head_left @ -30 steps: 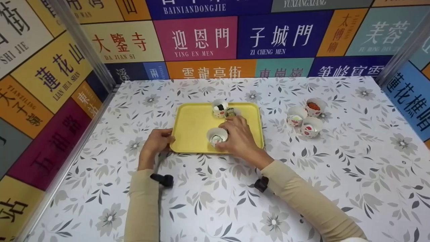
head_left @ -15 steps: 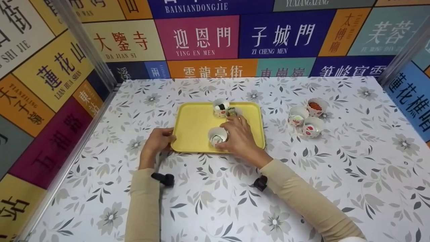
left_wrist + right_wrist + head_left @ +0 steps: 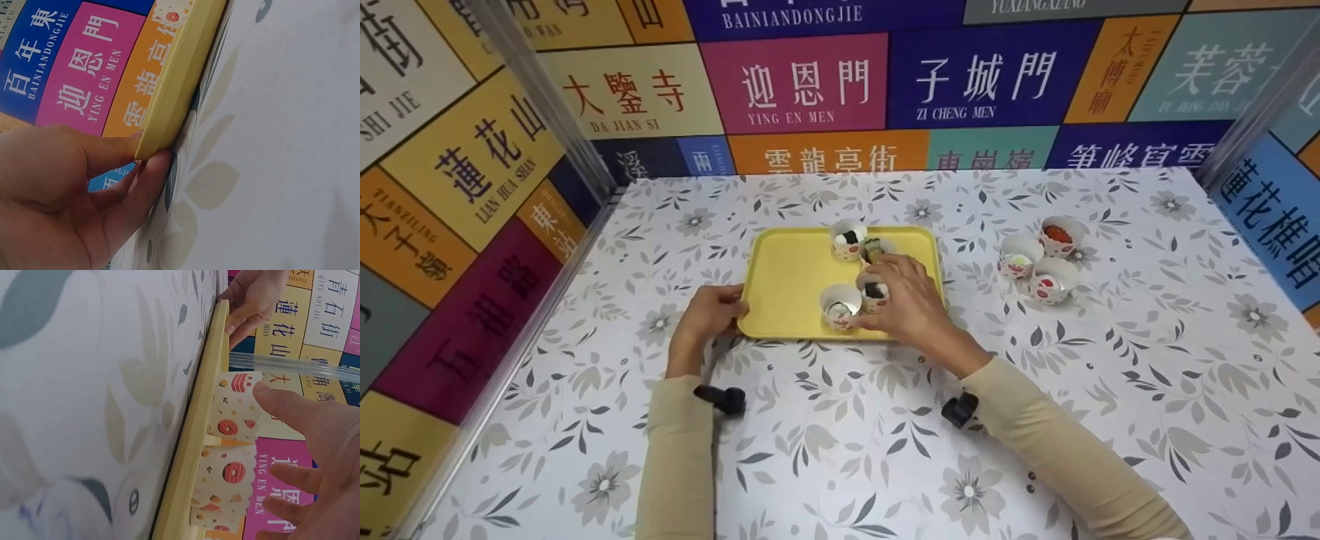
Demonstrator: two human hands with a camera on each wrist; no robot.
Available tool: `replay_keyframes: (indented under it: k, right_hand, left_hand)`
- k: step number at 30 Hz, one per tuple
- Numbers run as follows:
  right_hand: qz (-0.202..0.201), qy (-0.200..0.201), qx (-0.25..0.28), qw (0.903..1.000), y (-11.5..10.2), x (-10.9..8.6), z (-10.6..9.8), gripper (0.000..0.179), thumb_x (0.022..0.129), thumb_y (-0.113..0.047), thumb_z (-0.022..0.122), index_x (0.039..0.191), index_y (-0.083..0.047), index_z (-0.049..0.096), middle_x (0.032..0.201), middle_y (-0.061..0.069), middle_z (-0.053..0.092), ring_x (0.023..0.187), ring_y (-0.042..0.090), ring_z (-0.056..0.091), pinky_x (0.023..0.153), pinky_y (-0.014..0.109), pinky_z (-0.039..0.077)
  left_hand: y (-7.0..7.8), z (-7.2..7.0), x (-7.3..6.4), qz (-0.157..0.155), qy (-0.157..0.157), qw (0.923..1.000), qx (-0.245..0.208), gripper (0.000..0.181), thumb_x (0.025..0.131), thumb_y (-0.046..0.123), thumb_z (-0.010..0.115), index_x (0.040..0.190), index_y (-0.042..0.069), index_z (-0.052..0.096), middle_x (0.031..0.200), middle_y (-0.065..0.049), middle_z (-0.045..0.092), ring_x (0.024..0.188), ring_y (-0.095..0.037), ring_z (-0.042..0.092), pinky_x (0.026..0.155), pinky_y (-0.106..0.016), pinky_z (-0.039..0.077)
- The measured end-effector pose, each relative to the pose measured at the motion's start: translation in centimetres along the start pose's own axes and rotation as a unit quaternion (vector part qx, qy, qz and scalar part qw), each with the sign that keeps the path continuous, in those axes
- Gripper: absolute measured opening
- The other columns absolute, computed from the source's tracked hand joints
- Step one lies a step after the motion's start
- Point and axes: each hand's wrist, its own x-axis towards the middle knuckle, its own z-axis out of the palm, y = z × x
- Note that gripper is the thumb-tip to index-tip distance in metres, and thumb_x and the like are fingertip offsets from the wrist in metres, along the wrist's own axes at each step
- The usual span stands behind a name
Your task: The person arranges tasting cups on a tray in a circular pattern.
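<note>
My left hand (image 3: 710, 313) pinches the left edge of a yellow tray (image 3: 787, 285), thumb above and fingers below, as the left wrist view shows. My right hand (image 3: 911, 300) is over the tray's right front, fingers spread. In the right wrist view its thumb tip is right at the rim of one patterned paper cup (image 3: 233, 405), which stands beside a second paper cup (image 3: 225, 486). From the head view, the front-left cup (image 3: 840, 309) holds a pale roll and its neighbour (image 3: 874, 294) something dark, partly hidden by the fingers.
Behind them on the tray stand a paper cup with a black-and-white rice ball (image 3: 849, 240) and a cup with a green-topped piece (image 3: 874, 249). Three more cups (image 3: 1050, 281) cluster on the floral tablecloth (image 3: 840, 450) at right. Sign-printed walls (image 3: 795, 82) border the table.
My right hand has shifted slightly right, off the front-left cup, and a cup with a dark piece now shows beside it. My left hand stays at the tray edge.
</note>
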Motion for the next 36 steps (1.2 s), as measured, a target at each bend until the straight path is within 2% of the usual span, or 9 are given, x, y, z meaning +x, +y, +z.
replay_keyframes:
  k: [5, 13, 20, 24, 29, 36]
  right_hand:
    - [0.006, 0.019, 0.007, 0.9998, 1.0, -0.7, -1.1, 0.088, 0.071, -0.036, 0.091, 0.144, -0.009, 0.052, 0.153, 0.020, 0.040, 0.144, 0.040, 0.032, 0.118, 0.058, 0.029]
    - [0.036, 0.028, -0.011, 0.9989, 3.3, -1.6, -3.3, 0.089, 0.073, -0.034, 0.089, 0.147, -0.007, 0.047, 0.155, 0.020, 0.037, 0.145, 0.040, 0.031, 0.119, 0.057, 0.027]
    - [0.089, 0.054, -0.017, 0.9944, 5.4, -2.1, -6.2, 0.087, 0.078, -0.033, 0.086, 0.150, -0.008, 0.043, 0.157, 0.019, 0.034, 0.144, 0.040, 0.031, 0.119, 0.061, 0.023]
    - [0.110, 0.068, -0.022, 0.9914, 6.3, -2.5, -7.4, 0.085, 0.079, -0.031, 0.085, 0.150, -0.009, 0.043, 0.158, 0.020, 0.033, 0.145, 0.041, 0.030, 0.118, 0.062, 0.024]
    - [0.112, 0.090, -0.021, 0.9893, 7.5, -3.1, -8.7, 0.083, 0.082, -0.027, 0.083, 0.150, -0.006, 0.042, 0.155, 0.022, 0.034, 0.144, 0.042, 0.030, 0.118, 0.060, 0.025]
    - [0.125, 0.132, -0.016, 0.9832, 9.5, -3.9, -10.6, 0.080, 0.082, -0.025, 0.082, 0.148, -0.002, 0.042, 0.154, 0.026, 0.033, 0.142, 0.047, 0.029, 0.116, 0.064, 0.022]
  left_hand:
    - [0.1, 0.0, 0.0, 0.009, 0.000, 0.9999, 0.008, 0.047, 0.100, 0.004, 0.056, 0.146, 0.005, 0.049, 0.136, -0.024, 0.062, 0.088, -0.017, 0.069, 0.070, -0.024, 0.057]
    - [0.0, -0.1, -0.2, 0.013, 0.006, 0.9993, 0.035, 0.048, 0.099, 0.004, 0.056, 0.146, 0.003, 0.049, 0.135, -0.024, 0.062, 0.090, -0.017, 0.068, 0.071, -0.022, 0.055]
    - [0.0, -0.1, -0.3, 0.014, -0.010, 0.9998, 0.009, 0.048, 0.100, 0.004, 0.054, 0.148, 0.003, 0.046, 0.138, -0.027, 0.059, 0.095, -0.020, 0.070, 0.073, -0.026, 0.059]
    - [0.1, -0.1, -0.2, 0.013, -0.003, 0.9998, 0.016, 0.049, 0.100, 0.004, 0.055, 0.148, 0.003, 0.046, 0.137, -0.027, 0.060, 0.094, -0.020, 0.070, 0.073, -0.025, 0.059]
    - [0.0, 0.0, -0.1, 0.010, 0.001, 0.9998, 0.016, 0.048, 0.099, 0.003, 0.056, 0.147, 0.003, 0.047, 0.136, -0.026, 0.060, 0.096, -0.021, 0.070, 0.073, -0.026, 0.059]
    - [0.2, 0.1, -0.1, 0.008, 0.000, 0.9999, 0.009, 0.048, 0.099, 0.002, 0.056, 0.146, 0.001, 0.047, 0.136, -0.027, 0.060, 0.093, -0.019, 0.070, 0.072, -0.025, 0.059]
